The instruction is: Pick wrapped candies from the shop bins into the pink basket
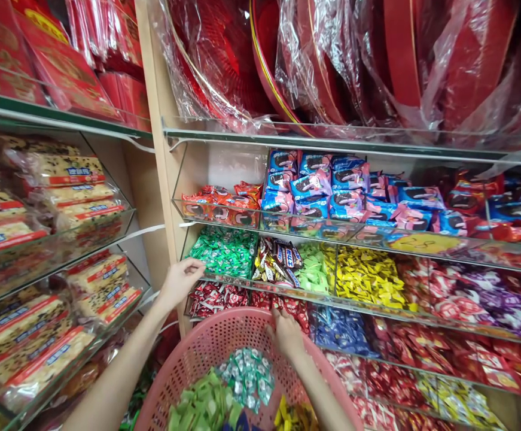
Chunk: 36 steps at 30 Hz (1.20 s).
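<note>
**Green candies (227, 251), left end of the second bin row: scooping tips**

Sitting in the leftmost clear bin under the cookie packs (314, 185), right beside the wooden upright (161, 179). Left hand (180, 281) at the bin's front lip (242, 280), fingers curled in against the pile. Can't tell whether closed on any pieces or just touching. Right hand (287, 335) clamped over the far rim of the pink basket (206, 341), holding it just below the shelves.

Probably best to keep that basket tucked close under the lip to catch strays. Small handfuls rather than raking, given the low-looking lip.

Hard to make out:
- wrapper print way too small to read
- left fingertips partly lost against the acrylic glare
- near half of the basket cut off at the bottom edge
- yellow pieces (287, 416) in it barely showing
</note>
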Each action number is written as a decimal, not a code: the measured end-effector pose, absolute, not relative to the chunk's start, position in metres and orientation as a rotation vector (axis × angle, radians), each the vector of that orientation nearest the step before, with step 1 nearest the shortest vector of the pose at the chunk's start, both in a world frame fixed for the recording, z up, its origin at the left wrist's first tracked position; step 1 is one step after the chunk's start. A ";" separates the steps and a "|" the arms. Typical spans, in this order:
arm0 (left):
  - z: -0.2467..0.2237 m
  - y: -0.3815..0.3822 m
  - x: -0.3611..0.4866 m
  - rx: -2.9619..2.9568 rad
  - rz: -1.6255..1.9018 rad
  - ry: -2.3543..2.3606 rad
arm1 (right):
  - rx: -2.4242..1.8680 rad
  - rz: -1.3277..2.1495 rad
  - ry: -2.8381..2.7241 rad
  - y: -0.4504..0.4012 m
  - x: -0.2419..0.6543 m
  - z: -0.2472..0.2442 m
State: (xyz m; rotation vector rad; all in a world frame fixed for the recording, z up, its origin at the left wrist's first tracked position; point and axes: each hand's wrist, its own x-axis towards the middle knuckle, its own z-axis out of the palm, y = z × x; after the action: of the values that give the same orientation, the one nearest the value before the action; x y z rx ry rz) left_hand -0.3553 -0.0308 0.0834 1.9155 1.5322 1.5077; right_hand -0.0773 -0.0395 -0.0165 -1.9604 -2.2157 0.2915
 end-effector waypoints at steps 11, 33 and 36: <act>0.027 -0.053 -0.260 1.615 1.352 1.119 | -1.971 0.293 -2.226 -0.041 -0.075 -0.018; -0.036 -0.048 -0.261 1.581 1.071 1.183 | -1.928 0.348 -2.319 -0.032 -0.082 -0.014; -0.044 -0.047 -0.266 1.718 0.836 1.213 | -1.904 0.343 -2.317 -0.030 -0.082 -0.015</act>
State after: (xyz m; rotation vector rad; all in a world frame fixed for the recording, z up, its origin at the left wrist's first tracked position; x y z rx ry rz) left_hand -0.2663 -0.0475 -0.0436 1.7178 1.2130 0.8356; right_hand -0.0825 -0.0296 -0.0153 -1.9037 -2.3171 0.3432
